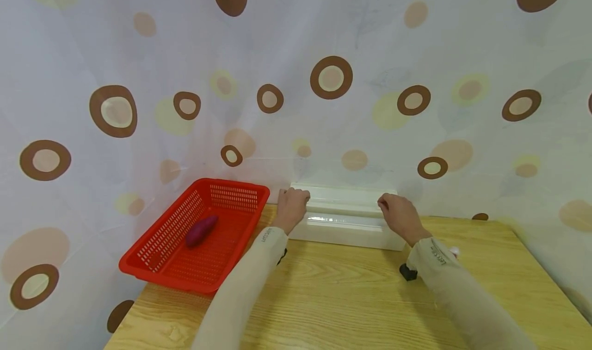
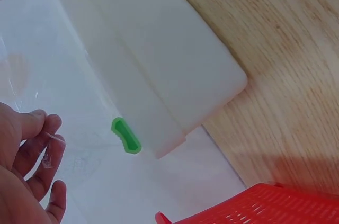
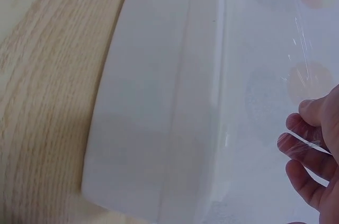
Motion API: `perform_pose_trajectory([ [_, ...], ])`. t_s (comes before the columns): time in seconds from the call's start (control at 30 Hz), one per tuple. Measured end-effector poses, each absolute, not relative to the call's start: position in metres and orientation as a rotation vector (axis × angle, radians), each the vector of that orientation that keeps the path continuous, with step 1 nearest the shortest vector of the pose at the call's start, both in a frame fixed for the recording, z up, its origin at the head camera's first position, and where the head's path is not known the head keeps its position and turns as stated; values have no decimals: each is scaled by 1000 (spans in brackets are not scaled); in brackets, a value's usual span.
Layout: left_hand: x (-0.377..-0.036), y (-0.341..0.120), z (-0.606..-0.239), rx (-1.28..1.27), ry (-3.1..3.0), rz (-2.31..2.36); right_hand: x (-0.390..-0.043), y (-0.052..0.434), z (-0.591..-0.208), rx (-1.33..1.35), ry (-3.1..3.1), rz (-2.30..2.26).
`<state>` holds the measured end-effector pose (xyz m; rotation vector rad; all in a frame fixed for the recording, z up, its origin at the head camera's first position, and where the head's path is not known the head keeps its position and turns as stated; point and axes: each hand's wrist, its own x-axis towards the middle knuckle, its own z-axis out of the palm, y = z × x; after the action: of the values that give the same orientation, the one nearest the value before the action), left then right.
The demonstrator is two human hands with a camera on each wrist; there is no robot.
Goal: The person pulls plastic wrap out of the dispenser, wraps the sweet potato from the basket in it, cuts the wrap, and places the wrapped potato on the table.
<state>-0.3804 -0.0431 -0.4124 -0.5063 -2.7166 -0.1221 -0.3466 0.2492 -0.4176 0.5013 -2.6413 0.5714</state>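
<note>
At the surface's back edge: I see the long white plastic film dispenser (image 1: 344,221) lying crosswise.
Left hand (image 1: 292,208): pinching the clear cling film (image 2: 50,147) at its left end.
Right hand (image 1: 400,214): pinching film at the right end.

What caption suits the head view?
Both hands pinch clear film at a white dispenser; sweet potato in red basket.

A red basket (image 1: 194,237) on the wooden worktop (image 1: 333,298) holds a purple sweet potato (image 1: 201,230); a spotted curtain (image 1: 139,83) hangs behind.
</note>
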Motion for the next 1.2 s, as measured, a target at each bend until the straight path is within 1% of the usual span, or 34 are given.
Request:
perform_pose_trajectory([
  [0.67, -376, -43, -386, -428, -2631, -335, -348, 243, -392, 466, -2495, 617],
  [1.2, -370, -47, -362, -454, -2599, -386, -340, 244, -367, 500, -2453, 589],
])
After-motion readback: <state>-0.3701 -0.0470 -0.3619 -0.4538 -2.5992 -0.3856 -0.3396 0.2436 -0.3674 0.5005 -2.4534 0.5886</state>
